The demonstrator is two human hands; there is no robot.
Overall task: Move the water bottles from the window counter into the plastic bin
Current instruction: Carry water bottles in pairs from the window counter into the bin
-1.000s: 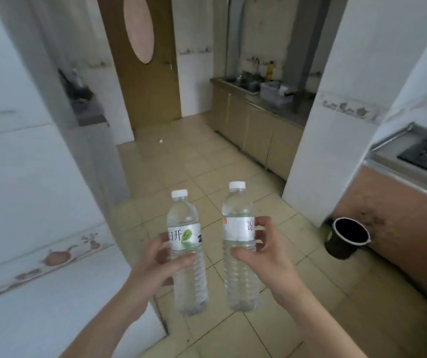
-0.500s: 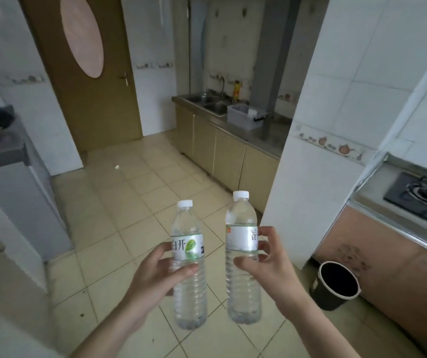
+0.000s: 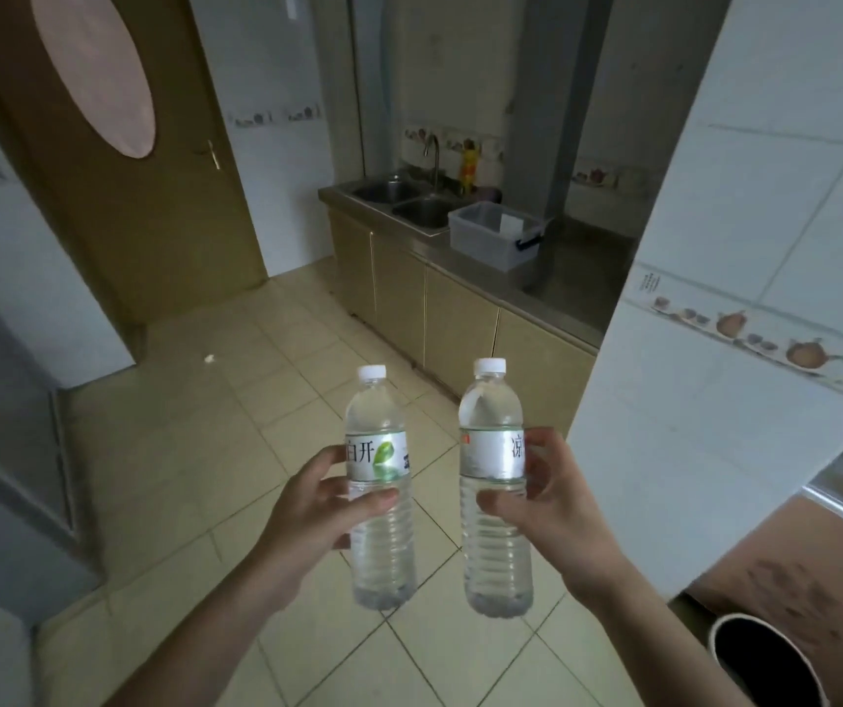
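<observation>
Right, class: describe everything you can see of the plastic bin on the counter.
The plastic bin is a translucent, whitish rectangular tub with no lid and a dark blue latch on its right end. It sits upright on the steel counter, immediately right of the double sink. Something pale shows inside; what it is cannot be told. Neither hand touches it.

Open floor (image 3: 215,451) ahead toward bin (image 3: 493,237) on counter (image 3: 562,288); white wall (image 3: 715,349) crowding right, bucket (image 3: 766,660) below.

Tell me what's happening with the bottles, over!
Left hand grips one water bottle. Right hand grips the other bottle. Plastic bin ahead on the counter by the sink; floor path clear.
</observation>
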